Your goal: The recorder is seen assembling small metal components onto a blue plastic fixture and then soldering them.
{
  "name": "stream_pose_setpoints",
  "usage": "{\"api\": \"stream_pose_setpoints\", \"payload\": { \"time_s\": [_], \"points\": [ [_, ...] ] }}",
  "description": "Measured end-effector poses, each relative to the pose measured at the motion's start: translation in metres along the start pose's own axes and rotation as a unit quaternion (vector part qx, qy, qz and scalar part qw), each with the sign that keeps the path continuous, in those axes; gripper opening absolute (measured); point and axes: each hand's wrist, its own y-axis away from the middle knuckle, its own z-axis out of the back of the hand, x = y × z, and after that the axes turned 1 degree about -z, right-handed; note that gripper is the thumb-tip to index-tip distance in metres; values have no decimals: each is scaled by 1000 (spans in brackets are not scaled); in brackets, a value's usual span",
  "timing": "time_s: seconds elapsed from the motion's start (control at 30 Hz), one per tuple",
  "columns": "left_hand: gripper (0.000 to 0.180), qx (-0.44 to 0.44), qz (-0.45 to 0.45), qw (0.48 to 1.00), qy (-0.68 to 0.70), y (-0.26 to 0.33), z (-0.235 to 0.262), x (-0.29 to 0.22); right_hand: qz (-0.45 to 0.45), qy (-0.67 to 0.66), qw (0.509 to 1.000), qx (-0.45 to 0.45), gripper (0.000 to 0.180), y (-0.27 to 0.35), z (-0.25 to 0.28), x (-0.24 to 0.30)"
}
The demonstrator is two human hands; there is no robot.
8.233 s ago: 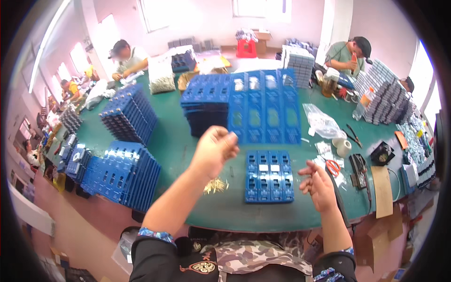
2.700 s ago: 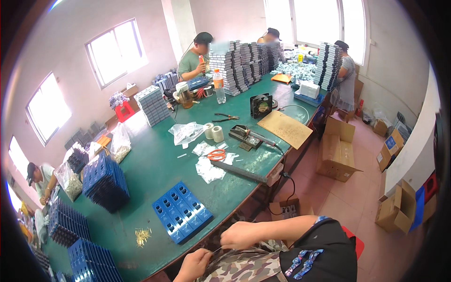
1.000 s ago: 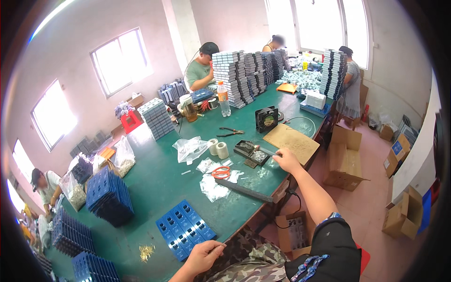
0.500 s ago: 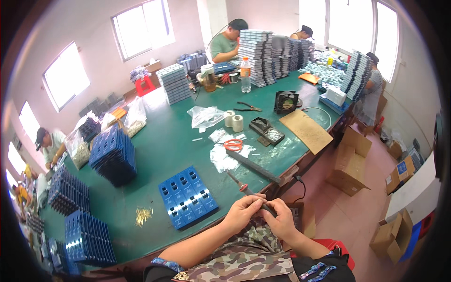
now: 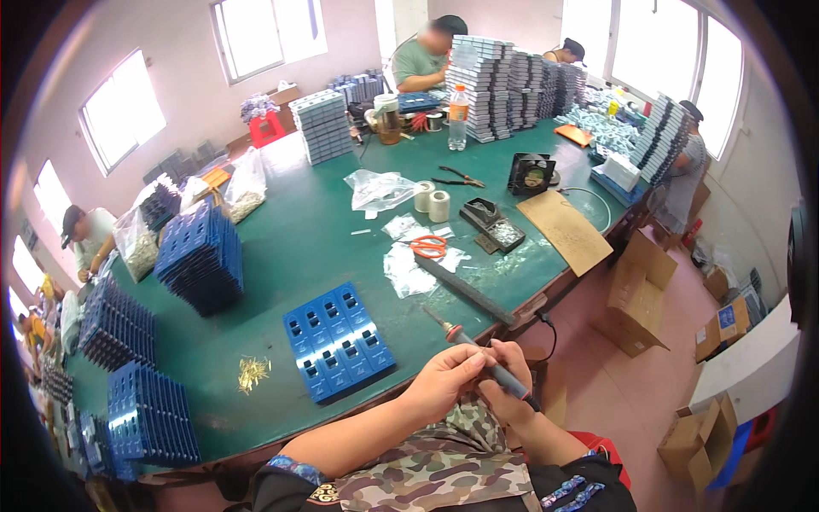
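Note:
A soldering iron [image 5: 458,334] with a grey handle and a red collar is held over my lap by the table's near edge. Its tip points up and to the left. My left hand [image 5: 448,377] pinches the handle between thumb and fingers. Beside it my right hand [image 5: 509,401] is closed around the lower handle, some of its fingers hidden behind. Left of the iron, a blue panel [image 5: 341,343] with rows of small dark square parts lies flat on the table. A small heap of thin gold-coloured pins [image 5: 253,374] lies left of the panel.
Stacks of blue panels [image 5: 200,256] stand along the left. Red-handled scissors [image 5: 429,246], a long dark bar [image 5: 465,290], a soldering stand [image 5: 493,226] and a small fan [image 5: 531,174] lie beyond my hands. Cardboard boxes [image 5: 630,290] sit on the floor at right. Several people work around the table.
The soldering iron has shifted within my hands, and more of its grey handle shows between them. My right hand's fingers have moved around it. The whole view has shifted slightly.

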Motion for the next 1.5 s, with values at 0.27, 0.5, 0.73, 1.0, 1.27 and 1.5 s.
{"api": "stream_pose_setpoints", "payload": {
  "time_s": [0.27,0.5,0.73,1.0,1.27,1.5],
  "points": [
    [23,-52,-55,976,-206,6,4,-30,136,248,956,73,34,-62,42,-6],
    [23,-67,22,984,-165,51,60,-27,74,378,923,5,24,-131,96,-52],
    [24,-98,17,986,-135,86,77,-30,69,415,900,115,25,-129,113,-58],
    [23,-108,-23,990,-93,113,82,-34,-193,128,949,-212,15,-116,113,-52],
    [22,-107,-41,989,-95,119,72,-41,-290,7,913,-288,18,-147,111,-75],
    [20,-138,-115,969,-170,142,84,-55,-271,-32,916,-295,15,-98,134,-22]
  ]
}}
